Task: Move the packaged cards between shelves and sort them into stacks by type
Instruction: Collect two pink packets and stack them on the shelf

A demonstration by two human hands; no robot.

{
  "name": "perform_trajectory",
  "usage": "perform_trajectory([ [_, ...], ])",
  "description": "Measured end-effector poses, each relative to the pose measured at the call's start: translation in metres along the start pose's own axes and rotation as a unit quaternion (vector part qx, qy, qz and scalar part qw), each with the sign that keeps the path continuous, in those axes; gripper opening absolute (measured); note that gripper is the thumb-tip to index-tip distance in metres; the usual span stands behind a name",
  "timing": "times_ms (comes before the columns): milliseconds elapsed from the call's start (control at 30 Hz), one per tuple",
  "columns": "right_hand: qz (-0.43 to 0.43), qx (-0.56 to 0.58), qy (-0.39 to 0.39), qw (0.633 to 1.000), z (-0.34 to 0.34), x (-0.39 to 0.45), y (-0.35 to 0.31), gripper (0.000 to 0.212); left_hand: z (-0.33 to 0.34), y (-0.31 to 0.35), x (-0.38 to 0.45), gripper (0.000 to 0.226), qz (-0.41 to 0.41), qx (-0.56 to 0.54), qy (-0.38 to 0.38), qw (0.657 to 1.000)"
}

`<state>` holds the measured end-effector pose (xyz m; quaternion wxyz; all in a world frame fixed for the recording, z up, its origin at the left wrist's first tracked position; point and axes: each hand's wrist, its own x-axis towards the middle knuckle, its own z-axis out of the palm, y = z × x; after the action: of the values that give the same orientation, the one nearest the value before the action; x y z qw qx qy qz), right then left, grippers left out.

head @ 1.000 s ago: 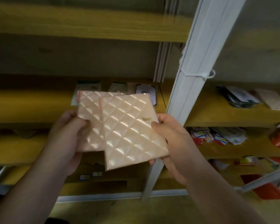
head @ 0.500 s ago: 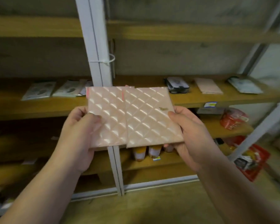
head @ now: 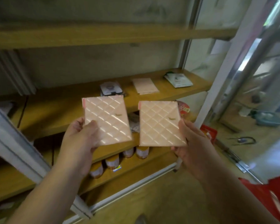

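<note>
I hold two pink quilted card packs in front of the shelves, now apart. My left hand (head: 81,136) grips the left pink pack (head: 108,120) by its lower left corner, thumb on top. My right hand (head: 194,143) grips the right pink pack (head: 160,125) at its lower right edge. On the middle shelf (head: 55,113) behind them lie three stacks: a dark-edged stack (head: 111,88), a flat pink stack (head: 145,85) and a white-green stack (head: 178,80).
White metal uprights stand at the left (head: 14,143) and right (head: 223,75). Orange-lidded jars (head: 111,162) sit on the shelf below. Red packaging (head: 207,133) lies lower right, and a red bag (head: 271,194) sits on the floor. A glass door (head: 268,78) is to the right.
The view swung right along the shelving. The two overlapping pink packs have been pulled apart, one in each hand, with a gap between them.
</note>
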<state>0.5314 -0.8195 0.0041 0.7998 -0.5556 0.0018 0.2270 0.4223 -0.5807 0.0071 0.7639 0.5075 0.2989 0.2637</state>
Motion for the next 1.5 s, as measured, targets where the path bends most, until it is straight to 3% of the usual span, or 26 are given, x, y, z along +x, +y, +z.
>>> perform_trajectory([
  [333, -0.004, 0.061, 0.024, 0.998, -0.046, 0.116, -0.056, 0.046, 0.127, -0.030, 0.123, 0.026, -0.012, -0.020, -0.030, 0.999],
  [633, 0.016, 0.094, 0.047, 0.994, -0.061, 0.202, -0.065, 0.052, 0.210, -0.044, 0.220, 0.041, 0.075, 0.175, -0.027, 0.981],
  [800, 0.004, 0.088, 0.056, 0.995, -0.066, 0.243, -0.075, 0.047, 0.245, -0.047, 0.265, 0.050, 0.178, 0.324, -0.053, 0.928],
  [967, 0.015, 0.049, 0.058, 0.997, -0.063, 0.277, -0.091, 0.036, 0.258, -0.054, 0.289, 0.054, 0.158, 0.488, -0.037, 0.857],
  [1100, 0.005, -0.012, 0.037, 0.999, -0.061, 0.299, -0.097, 0.024, 0.255, -0.060, 0.289, 0.059, 0.129, 0.624, -0.009, 0.770],
  [1300, -0.017, -0.186, -0.032, 0.982, -0.046, 0.349, -0.097, 0.023, 0.237, -0.066, 0.264, 0.060, 0.189, 0.544, 0.009, 0.818],
  [1500, -0.047, -0.265, -0.107, 0.957, -0.008, 0.389, -0.092, 0.022, 0.223, -0.069, 0.229, 0.065, 0.195, 0.550, -0.008, 0.812],
])
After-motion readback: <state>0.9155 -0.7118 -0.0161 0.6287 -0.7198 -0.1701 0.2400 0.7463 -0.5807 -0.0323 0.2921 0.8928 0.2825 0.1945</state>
